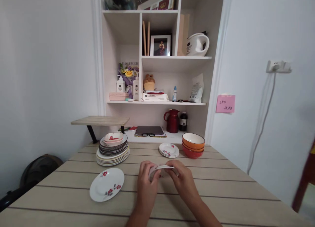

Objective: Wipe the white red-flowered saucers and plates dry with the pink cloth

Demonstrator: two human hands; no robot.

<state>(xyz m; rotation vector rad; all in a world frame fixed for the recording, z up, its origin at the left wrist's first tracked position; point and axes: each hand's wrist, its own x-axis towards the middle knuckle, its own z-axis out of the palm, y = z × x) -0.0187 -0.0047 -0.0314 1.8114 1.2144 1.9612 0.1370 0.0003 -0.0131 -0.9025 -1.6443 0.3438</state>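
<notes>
Above the middle of the table, my left hand (147,181) and my right hand (182,180) are closed on opposite sides of a small white plate (161,167). It is tipped so that its rim faces me. I cannot tell whether more than one plate is in the grip, since the fingers hide much of it. Left of my hands, a white plate (106,185) with red flowers lies flat on the table. Just beyond my hands sits a short stack of small flowered plates (169,150).
Stacked plates (113,159) topped by small square dishes (113,137) stand at the back left, beside a raised wooden shelf (100,121). Orange and red bowls (193,145) are nested at the back right. Behind the table, a red jug (172,122) stands in the white shelving (172,103).
</notes>
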